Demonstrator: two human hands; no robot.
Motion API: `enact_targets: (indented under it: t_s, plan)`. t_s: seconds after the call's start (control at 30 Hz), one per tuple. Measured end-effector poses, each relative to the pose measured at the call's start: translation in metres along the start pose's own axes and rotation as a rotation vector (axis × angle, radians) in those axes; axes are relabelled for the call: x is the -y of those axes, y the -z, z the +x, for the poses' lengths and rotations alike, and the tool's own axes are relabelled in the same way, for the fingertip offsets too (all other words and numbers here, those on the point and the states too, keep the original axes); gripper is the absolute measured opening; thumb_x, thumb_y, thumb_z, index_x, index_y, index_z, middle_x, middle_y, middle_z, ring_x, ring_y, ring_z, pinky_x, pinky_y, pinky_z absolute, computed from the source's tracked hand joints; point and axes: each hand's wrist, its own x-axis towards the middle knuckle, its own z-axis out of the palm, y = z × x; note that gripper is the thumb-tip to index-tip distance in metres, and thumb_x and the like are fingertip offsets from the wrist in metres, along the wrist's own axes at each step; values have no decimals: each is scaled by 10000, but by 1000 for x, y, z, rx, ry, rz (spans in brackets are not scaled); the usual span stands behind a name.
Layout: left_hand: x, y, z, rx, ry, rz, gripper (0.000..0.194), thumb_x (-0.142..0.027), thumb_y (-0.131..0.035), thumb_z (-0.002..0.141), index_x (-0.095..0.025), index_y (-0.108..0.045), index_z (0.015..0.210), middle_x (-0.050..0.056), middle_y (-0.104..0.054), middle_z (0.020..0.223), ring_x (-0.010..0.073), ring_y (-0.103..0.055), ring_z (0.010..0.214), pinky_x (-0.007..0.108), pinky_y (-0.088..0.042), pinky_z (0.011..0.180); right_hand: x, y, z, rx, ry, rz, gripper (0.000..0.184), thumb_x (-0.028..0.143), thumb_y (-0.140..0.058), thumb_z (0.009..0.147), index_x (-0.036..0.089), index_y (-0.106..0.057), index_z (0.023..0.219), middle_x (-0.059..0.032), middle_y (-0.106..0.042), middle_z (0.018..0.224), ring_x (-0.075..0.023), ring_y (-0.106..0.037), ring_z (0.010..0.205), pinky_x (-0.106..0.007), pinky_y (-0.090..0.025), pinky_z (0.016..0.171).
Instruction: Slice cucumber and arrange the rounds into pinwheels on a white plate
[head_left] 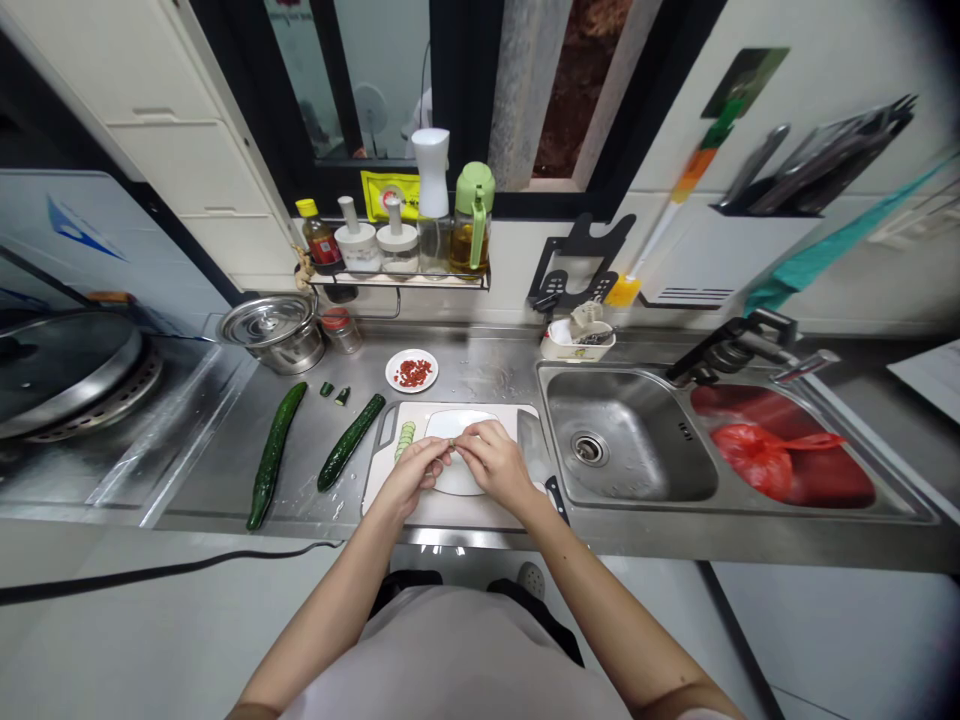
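Observation:
Above a white plate (450, 482) on the cutting board, my left hand (415, 468) and my right hand (495, 462) meet with their fingertips pinched together. Between them is a small greenish piece (452, 444), mostly hidden by the fingers. A row of cucumber slices (404, 440) lies at the left of the cutting board (382, 470). Along the board's right side rests a kitchen knife (556, 498) with a black handle. Two whole-looking cucumbers, one far left (274, 460) and a shorter one (351, 443) beside the board, lie on the steel counter.
Behind the board stands a small dish of chopped red pieces (412, 371). Two cucumber ends (343, 396) lie left of it. A lidded steel pot (274, 330) is at the back left. To the right is a double sink (630, 430) with a red plastic bag (757, 460).

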Motion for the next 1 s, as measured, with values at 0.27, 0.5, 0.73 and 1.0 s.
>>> enact_targets:
  t_s: [0.27,0.5,0.73,1.0]
  plan:
    - [0,-2,1,-55,-21,-28,356,-393,-805,584,-152,-586,728,-31,-543,654,23,-370,485,167,-144,413,-4,-3,-4,-15,-27,30,210,268,-475,956,212,-677,962,-77,-643,932,-208,-536,935,-336,-452,801]
    - [1,-1,4,-128,-109,115,332,-417,-783,573,-161,-617,705,-34,-546,609,42,-381,481,186,-235,440,-4,-6,-4,38,-121,151,150,269,-511,930,218,-649,901,-50,-648,901,-192,-552,900,-324,-435,805]
    - [5,-2,8,-144,-219,148,321,-404,-793,568,-166,-647,727,-12,-602,663,95,-511,600,229,-392,589,-9,-10,-4,61,-244,310,153,267,-521,895,205,-622,800,-28,-641,835,-161,-562,833,-278,-432,729]
    - [15,3,17,-143,-273,170,296,-381,-790,590,-163,-666,748,-2,-632,725,112,-556,670,251,-429,684,-9,-15,-1,86,-491,469,155,281,-537,816,181,-634,748,-5,-647,716,-124,-564,672,-211,-394,566]
